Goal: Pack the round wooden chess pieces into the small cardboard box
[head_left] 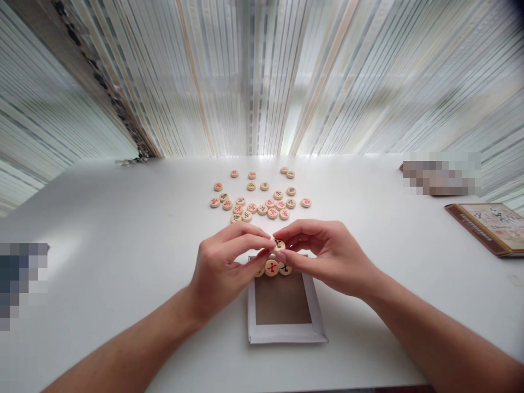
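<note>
Between the fingertips of my left hand [225, 256] and my right hand [323, 251] is a round wooden Chinese chess piece [279, 245] with a black character. Both hands are closed in a pinch on it, above the far end of a shallow white-rimmed box [286, 332]. Inside that end lie a red-marked chess piece [271, 267] and a black-marked chess piece [285, 268], side by side. Another piece at their left is partly covered by my left fingers. Beyond my hands, several loose chess pieces [252, 208] with red or black characters lie scattered.
A printed brown box lid [487, 229] rests at the table's right side, near a blurred-out item [440, 177]. Another pixelated thing [20, 278] is at the left edge. A striped string curtain [254, 76] hangs along the far edge of the white table [114, 245].
</note>
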`<state>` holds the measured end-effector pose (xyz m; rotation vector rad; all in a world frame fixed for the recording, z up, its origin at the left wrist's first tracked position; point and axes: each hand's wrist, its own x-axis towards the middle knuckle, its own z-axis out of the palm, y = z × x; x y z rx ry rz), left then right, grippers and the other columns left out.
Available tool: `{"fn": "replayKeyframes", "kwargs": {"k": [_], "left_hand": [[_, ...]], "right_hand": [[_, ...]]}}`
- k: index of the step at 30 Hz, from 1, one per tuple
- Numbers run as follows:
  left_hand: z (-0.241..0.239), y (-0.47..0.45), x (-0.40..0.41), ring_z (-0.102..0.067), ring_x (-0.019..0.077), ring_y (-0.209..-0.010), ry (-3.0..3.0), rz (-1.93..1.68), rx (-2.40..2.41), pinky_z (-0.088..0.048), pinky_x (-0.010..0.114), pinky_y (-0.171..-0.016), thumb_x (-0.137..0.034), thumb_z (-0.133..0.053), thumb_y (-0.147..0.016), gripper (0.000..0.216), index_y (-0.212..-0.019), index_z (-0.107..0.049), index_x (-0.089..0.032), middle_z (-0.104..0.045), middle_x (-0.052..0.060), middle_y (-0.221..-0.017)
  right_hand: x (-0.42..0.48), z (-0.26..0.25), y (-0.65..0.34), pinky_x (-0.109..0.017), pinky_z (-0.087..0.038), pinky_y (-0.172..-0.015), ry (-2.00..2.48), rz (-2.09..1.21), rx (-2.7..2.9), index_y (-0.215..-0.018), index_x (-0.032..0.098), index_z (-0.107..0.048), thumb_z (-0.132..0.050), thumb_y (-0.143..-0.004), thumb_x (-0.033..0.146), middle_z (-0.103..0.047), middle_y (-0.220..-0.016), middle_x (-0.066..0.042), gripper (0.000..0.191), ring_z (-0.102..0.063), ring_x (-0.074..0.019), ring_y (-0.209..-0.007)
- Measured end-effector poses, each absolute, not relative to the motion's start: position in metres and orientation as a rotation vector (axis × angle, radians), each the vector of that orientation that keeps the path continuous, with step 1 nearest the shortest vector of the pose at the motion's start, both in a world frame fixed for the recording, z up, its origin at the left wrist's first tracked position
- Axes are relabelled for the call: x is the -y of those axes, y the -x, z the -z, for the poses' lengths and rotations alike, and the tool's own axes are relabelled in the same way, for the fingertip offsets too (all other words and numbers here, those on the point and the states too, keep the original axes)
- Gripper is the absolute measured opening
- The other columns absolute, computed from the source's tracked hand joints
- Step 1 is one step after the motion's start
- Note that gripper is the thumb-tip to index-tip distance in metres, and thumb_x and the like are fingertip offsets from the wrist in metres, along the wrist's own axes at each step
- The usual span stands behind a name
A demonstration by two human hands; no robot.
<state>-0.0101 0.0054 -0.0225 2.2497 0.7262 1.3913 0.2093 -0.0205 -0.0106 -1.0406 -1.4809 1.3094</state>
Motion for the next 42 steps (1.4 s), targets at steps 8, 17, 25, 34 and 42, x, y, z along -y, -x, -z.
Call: {"fn": "replayKeyframes", "kwargs": {"k": [8, 17, 25, 34, 42], "left_hand": [[0.026, 0.009, -0.007, -0.075, 0.0146, -0.086, -2.309, -1.375, -0.631, -0.062, 0.025, -0.077, 0.0, -0.076, -0.09, 0.018, -0.098, -0.079, -0.016, -0.078, 0.007, -0.097], [0.031, 0.01, -0.01, -0.073, 0.0153, -0.087, -2.149, -1.324, -0.831, -0.062, 0.03, -0.081, 0.002, -0.067, -0.091, 0.029, -0.108, -0.078, -0.018, -0.078, 0.003, -0.098], [0.033, 0.011, -0.011, -0.073, 0.0155, -0.086, -2.141, -1.314, -0.865, -0.061, 0.03, -0.081, 0.0, -0.066, -0.091, 0.028, -0.107, -0.078, -0.018, -0.079, 0.003, -0.095], [0.03, 0.01, -0.008, -0.073, 0.0151, -0.085, -2.149, -1.279, -0.859, -0.06, 0.029, -0.08, 0.0, -0.066, -0.092, 0.027, -0.106, -0.078, -0.019, -0.079, 0.002, -0.094], [0.028, 0.009, -0.009, -0.073, 0.015, -0.086, -2.154, -1.278, -0.865, -0.06, 0.029, -0.08, 0.001, -0.066, -0.091, 0.027, -0.106, -0.078, -0.018, -0.079, 0.002, -0.094]], "right_hand": [[0.018, 0.003, -0.213, -0.034, -0.062, -0.076, 1.085, -1.123, 1.743, -0.099, 0.019, -0.083, -0.081, -0.087, 0.019, -0.081, -0.092, -0.004, 0.013, -0.072, -0.0189, -0.08], [0.016, -0.014, -0.236, -0.034, -0.058, -0.071, 1.253, -0.78, 1.88, -0.1, 0.02, -0.081, -0.085, -0.087, 0.032, -0.08, -0.093, -0.004, 0.018, -0.069, -0.0188, -0.078], [0.025, 0.01, -0.242, -0.029, -0.054, -0.072, 1.145, -0.608, 2.059, -0.102, 0.021, -0.077, -0.08, -0.091, 0.02, -0.077, -0.092, -0.002, 0.012, -0.066, -0.0159, -0.079], [0.031, 0.026, -0.236, -0.037, -0.058, -0.086, 1.029, -0.532, 2.179, -0.104, 0.022, -0.074, -0.077, -0.093, 0.016, -0.074, -0.11, -0.009, 0.014, -0.067, -0.0235, -0.1], [0.031, 0.028, -0.236, -0.036, -0.059, -0.082, 1.037, -0.528, 2.215, -0.104, 0.022, -0.073, -0.077, -0.093, 0.016, -0.073, -0.111, -0.01, 0.012, -0.066, -0.0242, -0.1]]}}
